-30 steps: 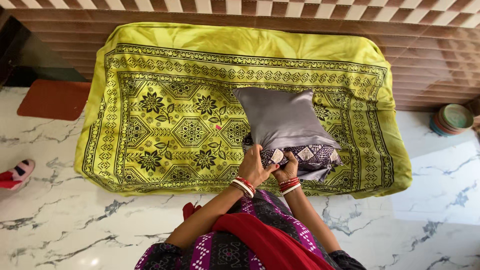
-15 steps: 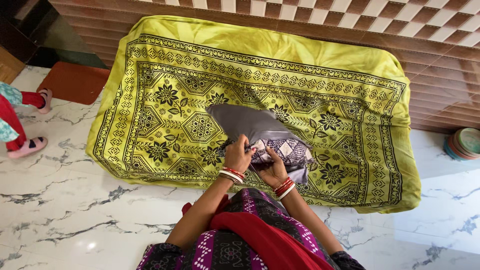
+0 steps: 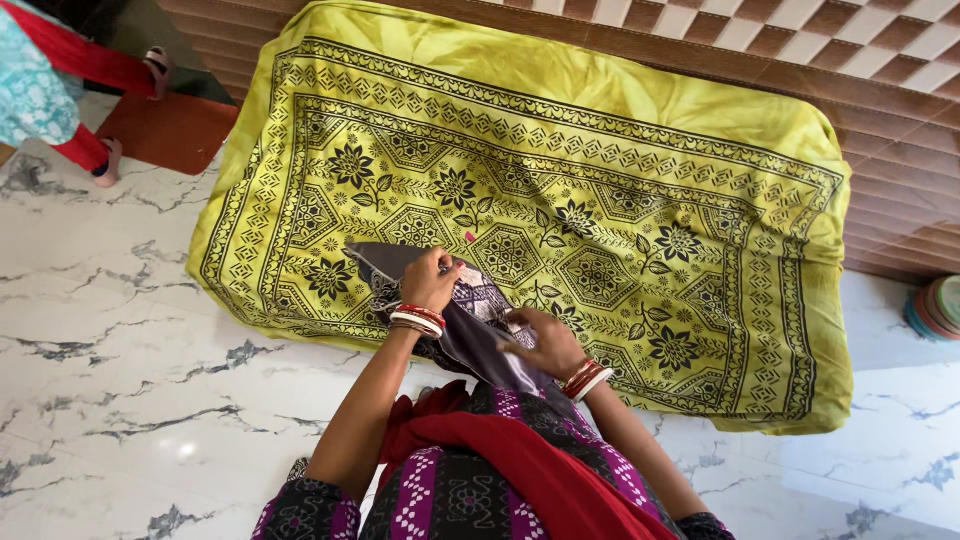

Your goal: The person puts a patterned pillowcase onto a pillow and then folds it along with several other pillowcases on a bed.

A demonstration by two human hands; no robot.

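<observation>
A pillow with a black-and-white patterned cover sits partly inside a grey satin pillowcase (image 3: 470, 345), lifted off a low mattress with a yellow-green printed sheet (image 3: 620, 200). My left hand (image 3: 432, 280) grips the top edge of the pillow and case. My right hand (image 3: 545, 345) holds the lower side of the pillow against my body. The bundle hangs upright at the mattress's near edge. Both wrists wear red and white bangles.
White marble floor (image 3: 130, 380) lies at the left and bottom. Another person in teal and red clothes (image 3: 50, 90) stands at the top left by a rust-red mat (image 3: 170, 130). Stacked coloured plates (image 3: 935, 310) sit at the right edge. A brown tiled wall (image 3: 880, 110) backs the mattress.
I pulled the pillow off the sheet toward my body and turned it upright. My view shifted right and tilted. The other person walked from the left edge toward the top left.
</observation>
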